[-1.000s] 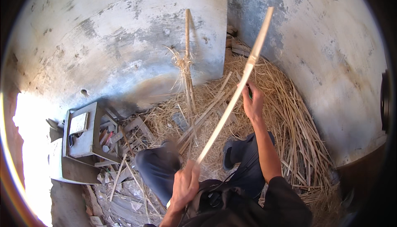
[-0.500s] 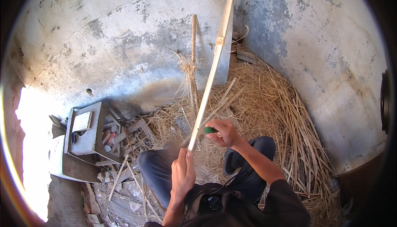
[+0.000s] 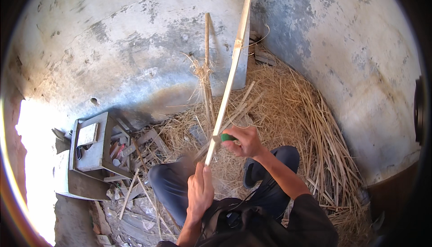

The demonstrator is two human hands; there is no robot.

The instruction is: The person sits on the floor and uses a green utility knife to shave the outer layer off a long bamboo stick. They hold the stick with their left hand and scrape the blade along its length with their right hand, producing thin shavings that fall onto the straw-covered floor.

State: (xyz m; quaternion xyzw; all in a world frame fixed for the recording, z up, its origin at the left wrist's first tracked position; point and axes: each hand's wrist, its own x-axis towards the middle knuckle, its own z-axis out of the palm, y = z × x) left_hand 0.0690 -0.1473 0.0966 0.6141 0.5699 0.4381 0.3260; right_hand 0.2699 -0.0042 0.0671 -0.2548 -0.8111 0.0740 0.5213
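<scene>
My left hand (image 3: 200,189) is closed around the lower end of a long, pale split bamboo strip (image 3: 228,89). The strip slants up and away, with a node partway along it. In my right hand (image 3: 246,142) is a knife (image 3: 228,137) gripped by its green handle. Its grey blade meets the strip a short way above my left hand; blur hides the blade's full outline. A thin curled shaving arcs over my right hand.
A wooden stool (image 3: 92,141) lies tipped at the left amid scraps. Straw-like shavings (image 3: 283,98) cover the floor, with long thin strips (image 3: 330,157) piled at right. A pole (image 3: 207,44) leans on the wall. My bent knees are beneath my hands.
The knife and right hand have shifted slightly up and left, and the blade now overlaps the strip. A thin curl shows above my right hand. The whole view has tilted slightly.
</scene>
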